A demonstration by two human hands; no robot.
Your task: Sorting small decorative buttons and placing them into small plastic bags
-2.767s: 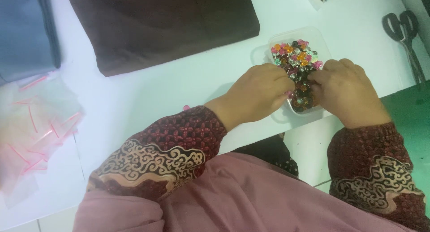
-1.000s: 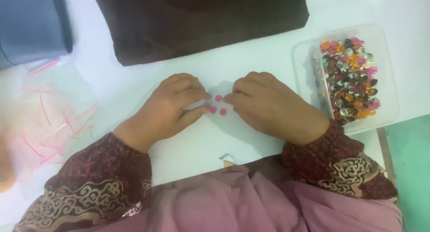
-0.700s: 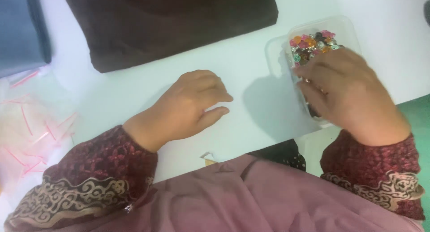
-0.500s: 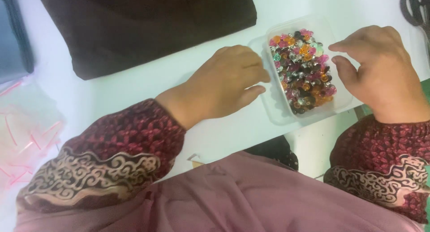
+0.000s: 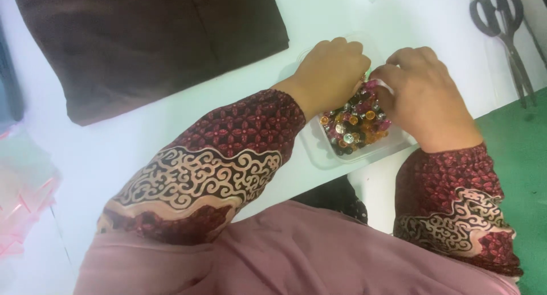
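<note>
A clear plastic tray (image 5: 333,158) full of small colourful beads (image 5: 353,127) sits near the front edge of the white table (image 5: 171,130). Both of my hands are over it. My left hand (image 5: 333,73) curls down onto the tray's far left side, fingertips hidden among the beads. My right hand (image 5: 424,98) covers the right side, with its thumb and fingers drawn together at the pink beads near the top. Whether either hand holds a bead is hidden.
A folded dark brown cloth (image 5: 154,44) lies at the back left. Grey scissors (image 5: 504,27) rest at the back right. Clear zip bags with pink strips (image 5: 23,192) are piled at the left edge. A green surface (image 5: 521,158) lies right of the table.
My hands left a spot on the bare table where small pink beads lay and moved right to the tray. First the right hand reached it, then the left; now both are in it.
</note>
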